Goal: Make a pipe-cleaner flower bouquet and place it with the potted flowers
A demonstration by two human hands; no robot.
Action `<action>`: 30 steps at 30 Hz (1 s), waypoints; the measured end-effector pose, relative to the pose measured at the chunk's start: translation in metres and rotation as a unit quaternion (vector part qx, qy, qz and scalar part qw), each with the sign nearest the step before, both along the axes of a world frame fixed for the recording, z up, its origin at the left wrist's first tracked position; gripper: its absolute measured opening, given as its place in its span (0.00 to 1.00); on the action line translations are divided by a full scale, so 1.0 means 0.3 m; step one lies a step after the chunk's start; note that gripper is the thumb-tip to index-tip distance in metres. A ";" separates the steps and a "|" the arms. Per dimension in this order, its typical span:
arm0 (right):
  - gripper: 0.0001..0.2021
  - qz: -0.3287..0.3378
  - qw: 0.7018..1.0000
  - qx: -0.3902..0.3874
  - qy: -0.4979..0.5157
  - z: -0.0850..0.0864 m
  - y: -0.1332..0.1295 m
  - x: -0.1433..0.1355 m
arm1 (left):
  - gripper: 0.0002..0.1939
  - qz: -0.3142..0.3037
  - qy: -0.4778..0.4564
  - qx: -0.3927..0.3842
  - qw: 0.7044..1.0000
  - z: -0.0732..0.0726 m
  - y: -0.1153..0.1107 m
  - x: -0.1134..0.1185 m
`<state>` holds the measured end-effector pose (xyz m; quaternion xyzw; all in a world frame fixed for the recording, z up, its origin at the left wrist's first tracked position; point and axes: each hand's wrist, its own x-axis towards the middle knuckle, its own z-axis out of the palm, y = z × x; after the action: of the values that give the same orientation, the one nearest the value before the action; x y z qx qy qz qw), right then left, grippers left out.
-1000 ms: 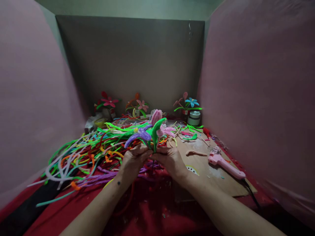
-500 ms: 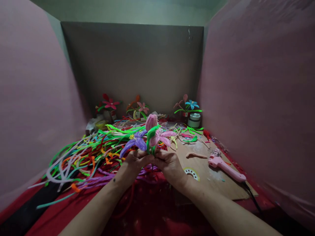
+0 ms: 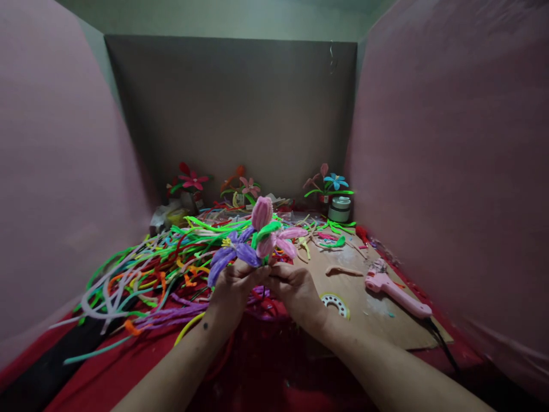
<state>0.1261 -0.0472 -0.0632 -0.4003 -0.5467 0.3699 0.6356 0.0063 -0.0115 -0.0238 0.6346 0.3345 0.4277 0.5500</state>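
Note:
Both hands meet at the middle, pinching the stems of a small bunch of pipe-cleaner flowers. My left hand [image 3: 234, 286] is closed on the stems from the left, and my right hand [image 3: 294, 289] from the right, fingertips touching. Above the fingers rise a pink bud [image 3: 262, 213], a green leaf [image 3: 268, 230], a light pink flower [image 3: 286, 242] and, leaning left, a purple flower [image 3: 234, 252] with a yellow centre. Most of the stem is hidden by the fingers; a thin dark end shows below them.
A heap of coloured pipe cleaners [image 3: 141, 274] covers the left. On the brown board [image 3: 360, 320] at right lie a pink glue gun [image 3: 397, 292] with a cord, and a white ring-shaped spool [image 3: 337, 306]. A jar [image 3: 339, 209] and finished flowers [image 3: 194, 181] stand along the back.
The green leaf has tilted from upright to slanting right across the bunch. The purple flower has turned and sits slightly lower. Both hands stay at the stems.

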 end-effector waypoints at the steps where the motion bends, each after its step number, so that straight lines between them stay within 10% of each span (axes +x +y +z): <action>1: 0.08 -0.013 1.000 -0.013 0.001 -0.002 0.000 -0.001 | 0.08 0.003 -0.002 0.004 1.000 -0.004 -0.003 0.001; 16: 0.10 -0.015 0.991 -0.098 0.093 0.007 -0.004 -0.001 | 0.05 -0.065 -0.059 -0.009 0.996 -0.025 0.021 -0.009; 24: 0.14 0.000 0.977 -0.114 0.178 0.011 0.008 -0.005 | 0.05 0.079 -0.036 0.069 0.994 -0.052 0.022 0.000; 30: 0.11 0.007 0.978 -0.098 0.185 0.021 0.002 -0.006 | 0.03 0.076 0.001 0.097 0.992 -0.052 0.021 -0.016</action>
<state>0.1244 -0.0464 -0.0568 -0.3817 -0.3830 0.4938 0.6810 0.0014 -0.0050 -0.0392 0.6579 0.3391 0.4987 0.4511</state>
